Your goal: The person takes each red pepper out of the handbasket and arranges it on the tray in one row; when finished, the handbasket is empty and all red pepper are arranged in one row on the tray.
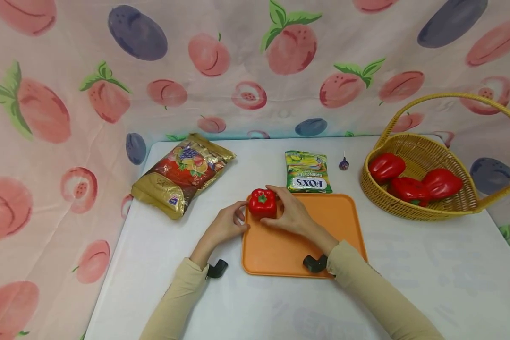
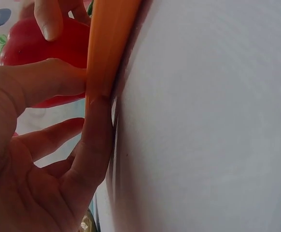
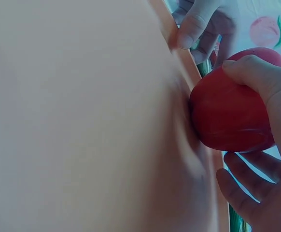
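Your left hand [image 1: 227, 222] pinches the left rim of the orange tray [image 1: 276, 252]; your right hand [image 1: 293, 212] grips the red pepper [image 1: 262, 208] at the tray's far-left corner. Lifting that rim could tip the pepper loose; pushing forward could shove the Fox's packet [image 1: 308, 170] just beyond

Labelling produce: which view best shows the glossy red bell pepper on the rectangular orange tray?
Head view: the glossy red bell pepper shows its green stem and top. Right wrist: its side, close, partly behind the right hand; left wrist: only part, behind fingers and the tray.
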`<state>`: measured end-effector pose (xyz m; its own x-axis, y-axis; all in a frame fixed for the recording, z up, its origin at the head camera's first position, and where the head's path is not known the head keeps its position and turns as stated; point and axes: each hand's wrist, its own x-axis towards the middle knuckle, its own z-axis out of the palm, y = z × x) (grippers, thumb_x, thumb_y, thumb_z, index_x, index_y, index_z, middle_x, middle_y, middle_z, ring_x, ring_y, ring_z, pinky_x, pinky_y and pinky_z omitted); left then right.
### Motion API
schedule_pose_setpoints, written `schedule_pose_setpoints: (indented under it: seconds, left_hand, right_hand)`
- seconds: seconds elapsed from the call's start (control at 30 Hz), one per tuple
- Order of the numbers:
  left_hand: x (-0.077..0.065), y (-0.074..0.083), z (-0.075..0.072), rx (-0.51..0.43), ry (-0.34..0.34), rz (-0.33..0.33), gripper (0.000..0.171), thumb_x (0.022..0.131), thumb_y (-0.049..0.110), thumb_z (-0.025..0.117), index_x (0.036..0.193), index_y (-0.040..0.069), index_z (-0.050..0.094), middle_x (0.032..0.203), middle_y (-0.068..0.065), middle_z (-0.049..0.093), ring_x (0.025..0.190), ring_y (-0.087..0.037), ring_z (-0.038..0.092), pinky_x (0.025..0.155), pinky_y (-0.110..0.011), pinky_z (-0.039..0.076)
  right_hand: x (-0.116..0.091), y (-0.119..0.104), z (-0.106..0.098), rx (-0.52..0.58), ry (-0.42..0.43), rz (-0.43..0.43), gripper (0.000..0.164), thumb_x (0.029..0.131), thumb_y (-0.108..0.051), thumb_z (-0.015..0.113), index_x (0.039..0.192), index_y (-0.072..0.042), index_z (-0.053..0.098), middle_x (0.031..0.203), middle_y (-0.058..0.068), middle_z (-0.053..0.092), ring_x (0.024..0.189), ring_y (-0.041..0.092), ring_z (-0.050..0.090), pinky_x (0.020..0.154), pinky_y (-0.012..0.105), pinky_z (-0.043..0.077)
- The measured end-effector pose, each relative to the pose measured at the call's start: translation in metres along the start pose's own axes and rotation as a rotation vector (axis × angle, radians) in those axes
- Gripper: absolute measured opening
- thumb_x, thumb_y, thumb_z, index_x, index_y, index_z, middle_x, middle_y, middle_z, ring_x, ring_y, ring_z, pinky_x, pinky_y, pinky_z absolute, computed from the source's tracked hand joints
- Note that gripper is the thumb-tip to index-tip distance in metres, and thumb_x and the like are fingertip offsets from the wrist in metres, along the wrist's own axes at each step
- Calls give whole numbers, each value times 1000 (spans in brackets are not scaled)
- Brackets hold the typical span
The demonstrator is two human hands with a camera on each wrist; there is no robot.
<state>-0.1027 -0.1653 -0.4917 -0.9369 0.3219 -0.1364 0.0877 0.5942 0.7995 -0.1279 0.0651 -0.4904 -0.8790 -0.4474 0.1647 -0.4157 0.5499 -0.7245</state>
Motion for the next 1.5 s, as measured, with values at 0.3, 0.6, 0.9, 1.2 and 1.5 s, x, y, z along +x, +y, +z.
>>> schedule_pose_setpoints:
  seconds: [0.3,0.6,0.9,1.2,1.5]
  left_hand:
    - [0,4,1,-5,-1,-47,64,79,4,75,139,4,52,85,-5,61,64,-13,59,61,-28,50]
    - [-1,4,2,-13,8,-55,64,79,3,75,139,4,52,86,-6,62,63,-14,58,60,-28,49]
    - [-1,5,3,-15,20,-71,65,79,3,75,139,4,52,85,-6,61,62,-14,59,59,-28,49]
    - [0,4,3,-12,16,-85,64,79,4,76,139,5,53,85,-5,62,61,-14,58,57,-28,47]
    - [-1,3,3,-15,13,-62,64,79,4,75,139,4,53,84,-5,61,62,-14,58,60,-28,48]
  right_hand:
    - [-2,1,0,6,-4,19,91,72,-34,87,147,-9,40,127,9,55,108,23,56,91,44,50]
    - [-2,2,-1,15,-15,33,93,72,-36,87,147,-9,40,127,7,55,108,22,54,90,44,50]
    - [-6,3,-8,32,-31,73,92,72,-35,87,148,-11,40,127,8,55,111,24,55,92,45,49]
    - [-12,10,-17,54,-23,99,91,71,-32,87,146,-9,42,128,11,56,112,27,56,96,46,47]
    - [-20,18,-30,39,-5,106,92,71,-29,88,146,-8,41,128,14,55,112,29,55,95,47,47]
